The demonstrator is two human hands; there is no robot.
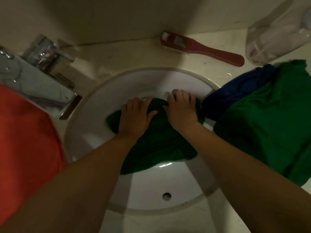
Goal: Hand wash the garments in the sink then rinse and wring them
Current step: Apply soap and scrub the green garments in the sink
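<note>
The sink (pixel 87 132) holds the green garment (pixel 159 148) low in its bowl, probably for scrubbing. More garments (pixel 269 123) wait on the tabletop (pixel 134 54) to the right, within reach. The left hand (pixel 136 116) presses down with spread fingers to pin the cloth, while the right hand (pixel 181 110) curls round a bunched fold. A brush (pixel 202 47) lies behind.

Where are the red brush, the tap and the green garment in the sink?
Brush (pixel 202 48): head view, middle of its back.
Tap (pixel 38 84): head view, top of its spout.
Garment (pixel 159 145): head view, fold between the forearms.
</note>
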